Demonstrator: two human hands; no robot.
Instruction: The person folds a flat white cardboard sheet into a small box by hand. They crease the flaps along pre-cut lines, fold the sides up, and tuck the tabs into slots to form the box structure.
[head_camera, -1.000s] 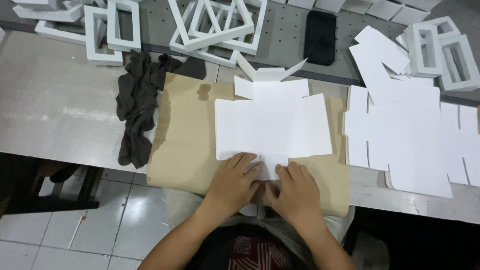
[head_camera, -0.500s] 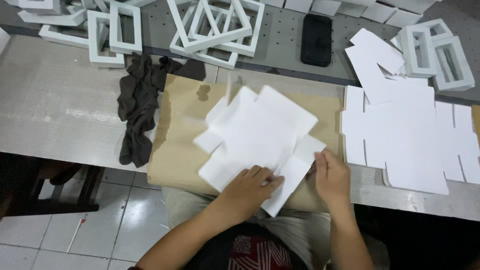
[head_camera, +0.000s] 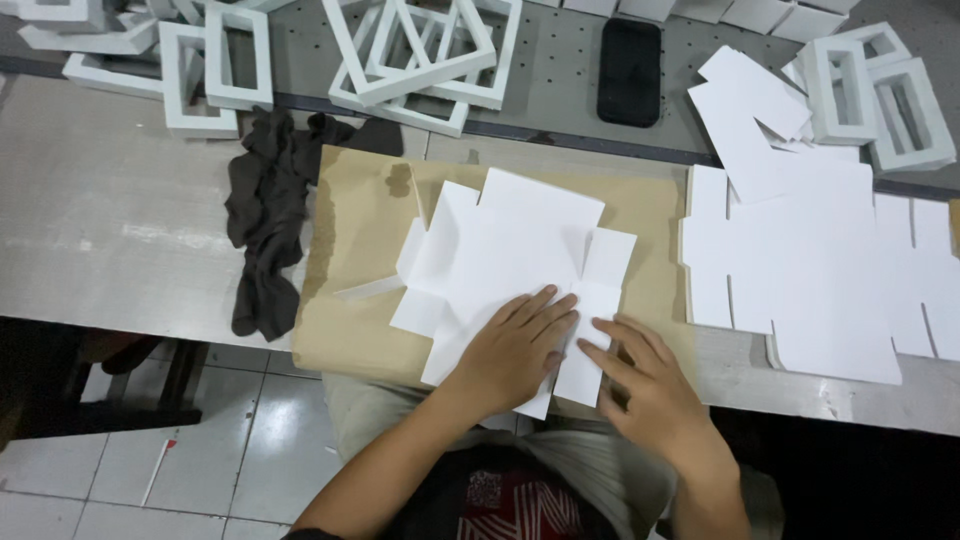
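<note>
Both hands lay flat, fingers spread, gripping nothing: the left hand (head_camera: 515, 350) and right hand (head_camera: 650, 385) pressed the white die-cut sheet (head_camera: 515, 250) on brown paper (head_camera: 360, 250); right of that paper, a stack of white blanks (head_camera: 820, 270).

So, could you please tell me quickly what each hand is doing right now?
Left hand: open, pressed flat on the white card cutout.
Right hand: open, fingertips on the same cutout's near flap.

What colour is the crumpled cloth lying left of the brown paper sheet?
Dark brown, nearly charcoal. The cloth shows clearly in the head view, beside the brown paper sheet.
</note>
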